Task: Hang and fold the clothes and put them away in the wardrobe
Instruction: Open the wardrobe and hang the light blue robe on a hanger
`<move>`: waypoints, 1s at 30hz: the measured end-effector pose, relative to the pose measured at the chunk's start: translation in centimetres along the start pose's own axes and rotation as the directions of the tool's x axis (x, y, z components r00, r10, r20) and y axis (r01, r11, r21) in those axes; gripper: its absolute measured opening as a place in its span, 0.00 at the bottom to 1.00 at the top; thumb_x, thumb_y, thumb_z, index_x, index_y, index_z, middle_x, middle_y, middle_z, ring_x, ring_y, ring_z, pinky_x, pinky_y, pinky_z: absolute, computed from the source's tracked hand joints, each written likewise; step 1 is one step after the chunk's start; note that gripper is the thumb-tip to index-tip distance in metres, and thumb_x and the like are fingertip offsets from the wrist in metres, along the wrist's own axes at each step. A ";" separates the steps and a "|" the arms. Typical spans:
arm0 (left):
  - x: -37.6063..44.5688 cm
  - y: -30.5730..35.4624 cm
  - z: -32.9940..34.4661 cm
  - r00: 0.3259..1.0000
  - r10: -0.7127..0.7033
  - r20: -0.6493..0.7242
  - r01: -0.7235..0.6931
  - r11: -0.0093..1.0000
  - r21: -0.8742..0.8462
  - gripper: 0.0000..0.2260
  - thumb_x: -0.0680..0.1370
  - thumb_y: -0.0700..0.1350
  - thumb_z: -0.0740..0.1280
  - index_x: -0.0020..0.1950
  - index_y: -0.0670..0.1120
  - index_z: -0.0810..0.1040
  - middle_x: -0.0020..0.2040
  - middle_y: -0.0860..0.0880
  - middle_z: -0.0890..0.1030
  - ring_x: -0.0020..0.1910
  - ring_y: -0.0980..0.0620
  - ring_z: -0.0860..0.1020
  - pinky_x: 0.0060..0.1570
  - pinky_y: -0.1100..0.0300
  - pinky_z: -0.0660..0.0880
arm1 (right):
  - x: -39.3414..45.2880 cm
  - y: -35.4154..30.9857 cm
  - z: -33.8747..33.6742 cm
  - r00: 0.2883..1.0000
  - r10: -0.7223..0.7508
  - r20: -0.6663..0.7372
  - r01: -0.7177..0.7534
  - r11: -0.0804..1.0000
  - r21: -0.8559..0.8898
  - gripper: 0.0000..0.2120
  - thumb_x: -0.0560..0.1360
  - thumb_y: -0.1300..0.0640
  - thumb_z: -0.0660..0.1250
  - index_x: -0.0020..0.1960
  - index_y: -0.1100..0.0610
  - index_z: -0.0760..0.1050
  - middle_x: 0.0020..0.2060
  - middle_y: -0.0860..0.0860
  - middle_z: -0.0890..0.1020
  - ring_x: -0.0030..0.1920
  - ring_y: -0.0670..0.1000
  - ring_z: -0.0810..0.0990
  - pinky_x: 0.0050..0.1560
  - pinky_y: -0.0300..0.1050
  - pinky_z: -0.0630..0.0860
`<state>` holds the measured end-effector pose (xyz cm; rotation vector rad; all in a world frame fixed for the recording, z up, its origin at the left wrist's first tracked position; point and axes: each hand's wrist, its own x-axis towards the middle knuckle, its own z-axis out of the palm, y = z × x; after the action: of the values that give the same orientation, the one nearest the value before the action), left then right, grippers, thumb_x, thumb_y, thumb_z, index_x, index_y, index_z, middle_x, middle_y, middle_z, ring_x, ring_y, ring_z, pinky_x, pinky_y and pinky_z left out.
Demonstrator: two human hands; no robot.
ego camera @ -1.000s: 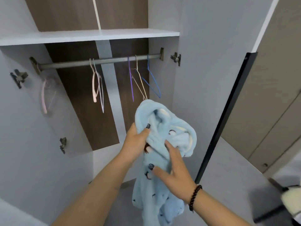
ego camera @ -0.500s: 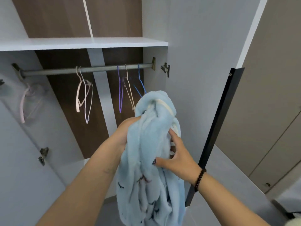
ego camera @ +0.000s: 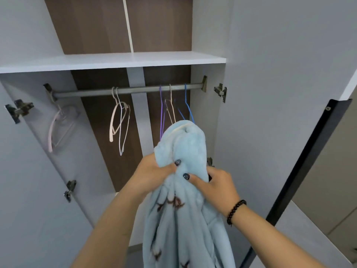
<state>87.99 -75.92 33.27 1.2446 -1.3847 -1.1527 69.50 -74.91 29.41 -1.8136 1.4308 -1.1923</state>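
Note:
A fluffy light-blue garment (ego camera: 185,213) with small dark prints hangs bunched in front of the open wardrobe. My left hand (ego camera: 152,173) grips it from the left, thumb pressed into the fabric. My right hand (ego camera: 214,184) grips it from the right just below, with a dark bead bracelet on the wrist. The garment's top fold rises to the bottom of the hangers. A grey rail (ego camera: 135,90) carries pale pink and white hangers (ego camera: 119,122) at its middle and purple, beige and blue hangers (ego camera: 172,109) at its right.
A white shelf (ego camera: 116,60) spans the wardrobe above the rail. The left door (ego camera: 29,180) and right door (ego camera: 270,93) stand open, with metal hinges on both. A black door edge (ego camera: 307,163) stands at the right. Grey floor lies below.
The view has tilted upward and come closer to the wardrobe. Both hands have gathered the garment tighter, and its top fold now reaches the hangers on the right of the rail.

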 end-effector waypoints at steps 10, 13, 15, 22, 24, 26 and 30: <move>9.0 -3.0 -7.0 0.965 -0.039 -0.258 0.022 0.997 -0.067 0.04 0.77 0.52 0.70 0.44 0.55 0.84 0.45 0.54 0.86 0.45 0.54 0.84 0.45 0.56 0.79 | 6.5 5.9 -1.9 0.901 0.293 -0.319 -0.322 0.946 -0.041 0.19 0.73 0.54 0.70 0.28 0.59 0.69 0.21 0.44 0.69 0.26 0.44 0.65 0.26 0.36 0.61; 12.0 -3.7 -8.9 0.955 0.011 -0.297 0.025 0.993 0.116 0.16 0.70 0.56 0.76 0.53 0.52 0.79 0.52 0.52 0.82 0.50 0.53 0.81 0.46 0.58 0.78 | 8.6 6.8 -1.9 0.876 0.271 -0.399 -0.334 0.938 -0.096 0.19 0.74 0.55 0.68 0.28 0.60 0.69 0.27 0.49 0.71 0.36 0.51 0.71 0.32 0.40 0.63; 13.7 -3.7 -10.3 0.983 0.080 -0.165 -0.028 0.956 0.293 0.32 0.62 0.57 0.80 0.63 0.58 0.72 0.57 0.57 0.76 0.54 0.56 0.77 0.49 0.60 0.75 | 10.3 6.6 -1.9 0.858 0.239 -0.454 -0.322 0.940 -0.113 0.20 0.74 0.56 0.69 0.26 0.58 0.68 0.30 0.48 0.71 0.45 0.50 0.70 0.37 0.39 0.63; 18.3 -3.6 -12.8 0.930 0.347 0.124 -0.349 0.722 0.597 0.15 0.66 0.45 0.79 0.42 0.60 0.77 0.40 0.61 0.81 0.41 0.59 0.79 0.39 0.71 0.70 | 14.4 6.8 -0.8 0.858 0.254 -0.446 -0.298 0.954 -0.030 0.12 0.75 0.58 0.66 0.34 0.59 0.73 0.32 0.49 0.73 0.34 0.50 0.70 0.35 0.41 0.66; 19.5 -3.5 -13.6 0.930 0.358 0.085 -0.338 0.742 0.579 0.13 0.66 0.46 0.79 0.40 0.54 0.77 0.39 0.57 0.80 0.40 0.59 0.78 0.38 0.67 0.71 | 14.9 7.2 0.1 0.872 0.259 -0.416 -0.280 0.960 0.009 0.11 0.76 0.59 0.65 0.36 0.61 0.73 0.30 0.50 0.72 0.32 0.49 0.68 0.34 0.43 0.65; 20.5 -3.5 -14.0 0.950 0.300 0.085 -0.296 0.782 0.548 0.13 0.66 0.45 0.79 0.40 0.53 0.75 0.42 0.57 0.81 0.42 0.58 0.79 0.38 0.66 0.73 | 15.6 7.3 1.1 0.885 0.267 -0.381 -0.282 0.959 0.016 0.09 0.77 0.60 0.64 0.39 0.61 0.76 0.31 0.53 0.76 0.33 0.48 0.70 0.35 0.44 0.67; 22.1 -4.1 -14.4 0.979 0.151 0.137 -0.200 0.833 0.516 0.15 0.68 0.45 0.77 0.46 0.51 0.72 0.42 0.54 0.80 0.42 0.56 0.79 0.36 0.62 0.75 | 17.2 7.6 3.5 0.905 0.294 -0.307 -0.288 0.955 0.064 0.07 0.76 0.60 0.65 0.41 0.59 0.78 0.36 0.56 0.80 0.35 0.48 0.74 0.38 0.44 0.71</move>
<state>101.22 -99.04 32.18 1.4105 -1.9286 -0.7217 69.78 -93.81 26.84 -1.3749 1.7887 -1.3691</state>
